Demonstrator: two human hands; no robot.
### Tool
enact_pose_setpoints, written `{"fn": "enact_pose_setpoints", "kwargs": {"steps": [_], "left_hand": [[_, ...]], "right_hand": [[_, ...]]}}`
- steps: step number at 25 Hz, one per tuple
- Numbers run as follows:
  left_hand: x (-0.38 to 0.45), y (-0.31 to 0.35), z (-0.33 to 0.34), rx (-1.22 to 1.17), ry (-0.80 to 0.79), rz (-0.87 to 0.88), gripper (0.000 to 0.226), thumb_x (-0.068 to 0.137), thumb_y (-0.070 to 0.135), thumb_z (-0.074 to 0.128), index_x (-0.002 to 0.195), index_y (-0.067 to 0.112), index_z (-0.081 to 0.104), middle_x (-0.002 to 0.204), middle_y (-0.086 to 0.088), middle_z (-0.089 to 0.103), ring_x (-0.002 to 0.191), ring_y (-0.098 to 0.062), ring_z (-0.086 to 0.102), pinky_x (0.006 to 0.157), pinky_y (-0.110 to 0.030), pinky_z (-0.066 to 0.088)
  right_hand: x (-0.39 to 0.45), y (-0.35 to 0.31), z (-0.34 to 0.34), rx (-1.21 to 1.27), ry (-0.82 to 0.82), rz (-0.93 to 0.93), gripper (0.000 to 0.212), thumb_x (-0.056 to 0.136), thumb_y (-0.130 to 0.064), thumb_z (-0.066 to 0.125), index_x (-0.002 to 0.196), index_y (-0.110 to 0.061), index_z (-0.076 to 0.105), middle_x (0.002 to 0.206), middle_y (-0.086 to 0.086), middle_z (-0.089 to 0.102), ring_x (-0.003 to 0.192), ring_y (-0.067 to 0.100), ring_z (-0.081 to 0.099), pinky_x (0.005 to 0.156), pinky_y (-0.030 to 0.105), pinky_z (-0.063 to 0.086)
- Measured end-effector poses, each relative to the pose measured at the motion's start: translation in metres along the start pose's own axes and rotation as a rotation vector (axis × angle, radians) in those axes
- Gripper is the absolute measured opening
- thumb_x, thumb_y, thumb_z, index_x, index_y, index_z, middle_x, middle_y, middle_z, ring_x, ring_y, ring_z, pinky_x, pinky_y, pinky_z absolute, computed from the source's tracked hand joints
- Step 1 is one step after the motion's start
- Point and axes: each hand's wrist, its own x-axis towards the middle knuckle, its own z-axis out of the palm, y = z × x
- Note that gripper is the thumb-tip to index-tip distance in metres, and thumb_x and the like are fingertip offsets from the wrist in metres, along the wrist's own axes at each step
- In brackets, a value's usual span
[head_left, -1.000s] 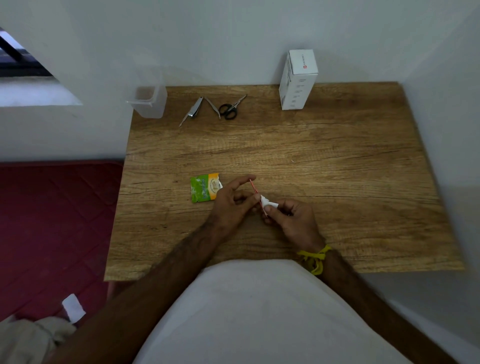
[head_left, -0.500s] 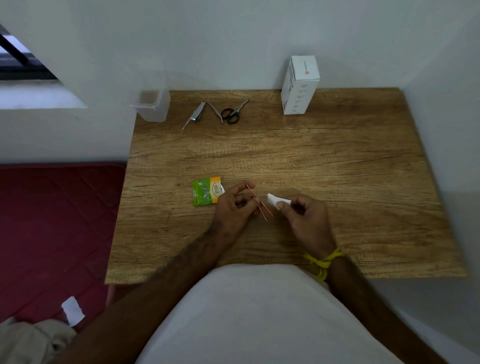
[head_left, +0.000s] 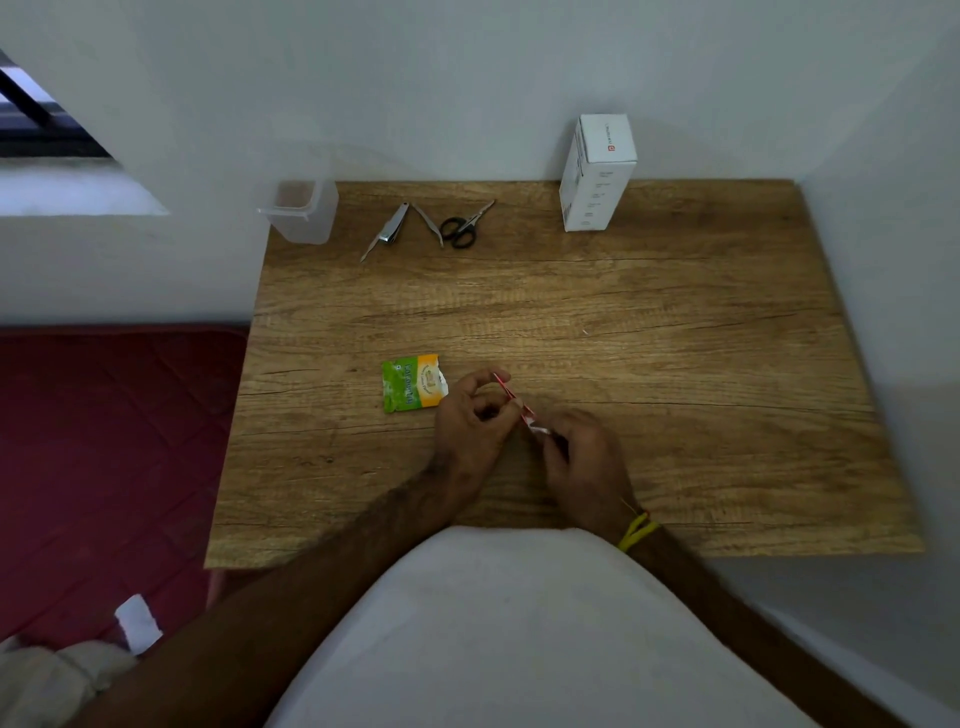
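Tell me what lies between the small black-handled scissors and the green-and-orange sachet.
Nothing: the head view shows only bare wooden table between the scissors and the sachet.

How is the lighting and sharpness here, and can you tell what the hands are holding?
Head view: dim, flat light, no glare; the wide lens skews the edges of the table; the left hand and right hand look soft, so the thin red strand and white scrap they pinch are hard to identify.
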Motion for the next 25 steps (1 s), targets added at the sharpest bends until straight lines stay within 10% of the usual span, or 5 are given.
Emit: {"fn": "enact_pose_setpoints", "kwargs": {"steps": [25], "left_hand": [[0.003, -0.003, 0.004, 0.101, 0.028, -0.009, 0.018, 0.085, 0.007, 0.075, 0.099, 0.012, 0.066, 0.087, -0.004, 0.078, 0.080, -0.008, 0.074, 0.075, -0.019, 0.057]], "right_hand": [[0.018, -0.002, 0.011, -0.172, -0.033, 0.207, 0.024, 0.097, -0.020, 0.054, 0.105, -0.010, 0.073, 0.102, 0.013, 0.058, 0.098, 0.028, 0.054, 0.087, 0.039, 0.044]]}}
